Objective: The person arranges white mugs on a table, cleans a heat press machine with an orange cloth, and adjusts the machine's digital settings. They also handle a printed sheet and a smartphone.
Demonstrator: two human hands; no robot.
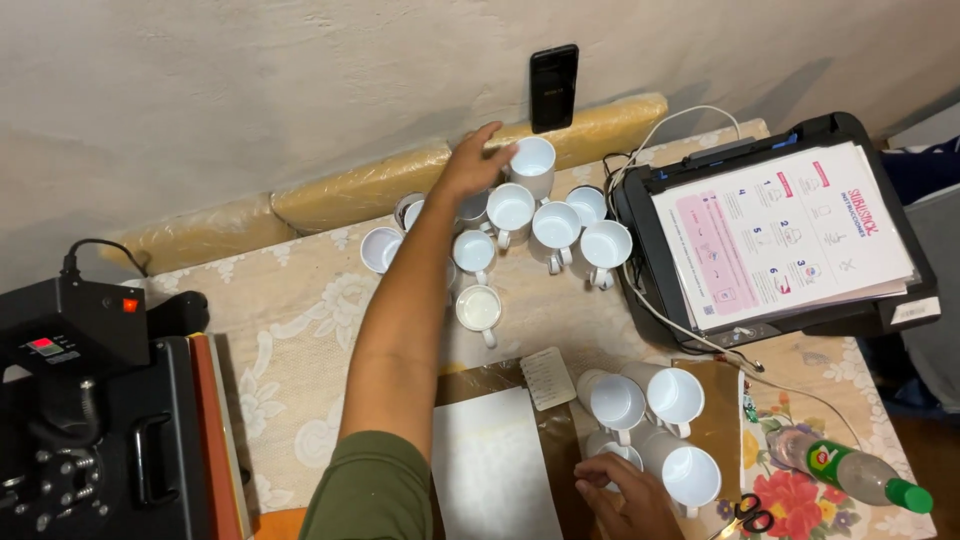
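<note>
Right hand point(625, 490) is resting, fingers curled, on 1 of 4 mugs lying on their sides point(650, 425). Left hand point(475, 160), fingers spread, is touching the far upright white mug point(532, 165) (near the wall). Better: wrap its body before lifting, avoiding neighbouring mugs point(512, 215).

The scene is viewed by one head-worn camera, aimed steeply down and forward at close range over the lace-patterned cream tablecloth point(300, 320) toward the rough grey wall point(250, 90).

white mugs point(512, 212), cream floral-lace tablecloth point(300, 310), perhaps olive-green sleeve point(368, 490)
</note>
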